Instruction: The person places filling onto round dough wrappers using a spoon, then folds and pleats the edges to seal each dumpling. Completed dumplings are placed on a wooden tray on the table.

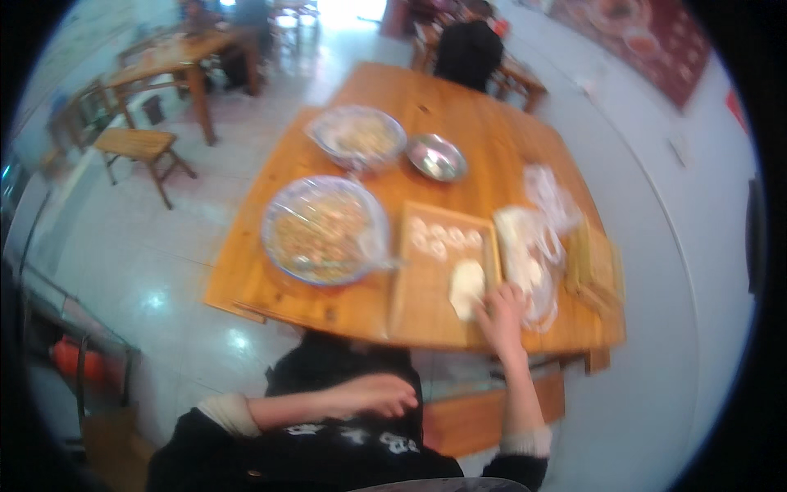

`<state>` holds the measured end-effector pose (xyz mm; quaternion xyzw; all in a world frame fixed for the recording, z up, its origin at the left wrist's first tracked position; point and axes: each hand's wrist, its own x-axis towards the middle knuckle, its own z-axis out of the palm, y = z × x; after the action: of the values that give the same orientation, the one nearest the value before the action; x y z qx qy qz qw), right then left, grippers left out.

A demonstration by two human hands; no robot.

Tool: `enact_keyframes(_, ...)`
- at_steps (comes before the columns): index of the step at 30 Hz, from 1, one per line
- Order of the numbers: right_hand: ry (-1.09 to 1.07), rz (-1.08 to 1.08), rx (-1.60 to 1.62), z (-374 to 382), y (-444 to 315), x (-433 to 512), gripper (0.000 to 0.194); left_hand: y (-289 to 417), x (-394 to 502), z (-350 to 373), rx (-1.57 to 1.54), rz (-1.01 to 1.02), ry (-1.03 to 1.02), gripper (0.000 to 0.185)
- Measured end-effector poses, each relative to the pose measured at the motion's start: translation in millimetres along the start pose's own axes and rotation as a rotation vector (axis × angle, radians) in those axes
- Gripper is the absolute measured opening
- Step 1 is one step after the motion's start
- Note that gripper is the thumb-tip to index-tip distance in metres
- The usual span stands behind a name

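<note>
My right hand [505, 313] reaches over the right edge of a shallow wooden tray [420, 304]. Its fingers are spread, the thumb beside a pale stack of dough wrappers [467, 286] and the fingertips near a plastic bag of pale dough [522, 237]. Blur hides whether they touch. Several small filled dumplings [447, 234] sit towards the tray's far end. My left hand [381, 395] hovers before my dark apron with curled fingers; its palm is hidden. Left of the tray stands a large bowl of filling [323, 230], partly under clear plastic film.
Behind are a second film-covered bowl [363, 135] and a shiny metal bowl [437, 158]. A wooden box-like object [593, 264] stands at the wooden table's [486, 123] right edge. A stool [136, 144] is to the left. A person in black [468, 49] sits beyond the table.
</note>
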<state>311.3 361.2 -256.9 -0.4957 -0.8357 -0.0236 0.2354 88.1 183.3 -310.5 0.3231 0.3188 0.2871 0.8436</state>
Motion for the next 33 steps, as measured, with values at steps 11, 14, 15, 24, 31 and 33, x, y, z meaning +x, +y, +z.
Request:
enact_keyframes(11, -0.143, -0.024, 0.58, -45.8, -48.4, -1.4, 0.011, 3.0, -0.2, -5.4, -0.22, 0.027, -0.076, 0.037)
enact_keyframes(14, -0.044, -0.202, 0.555, -42.4, -70.9, -3.7, 0.012, 12.9, -5.5, 0.0, -0.411, 0.061, -0.113, 0.04)
enact_keyframes(15, 0.033, -0.313, 0.537, -38.5, -80.9, -4.8, 0.014, 16.8, -8.7, 1.2, -0.517, 0.098, -0.143, 0.041)
enact_keyframes(24, -0.044, -0.798, 0.527, -13.8, -148.5, -40.0, 0.024, 30.4, -41.2, -7.6, -0.71, 0.393, 0.036, 0.032)
enact_keyframes(31, -0.123, -0.896, 0.517, -5.1, -149.0, -42.3, 0.022, 15.7, -50.7, -20.5, -0.657, 0.289, 0.279, 0.03)
enact_keyframes(33, -0.149, -0.942, 0.495, -4.6, -147.4, -40.9, 0.022, 13.3, -53.6, -24.9, -0.627, 0.255, 0.305, 0.031)
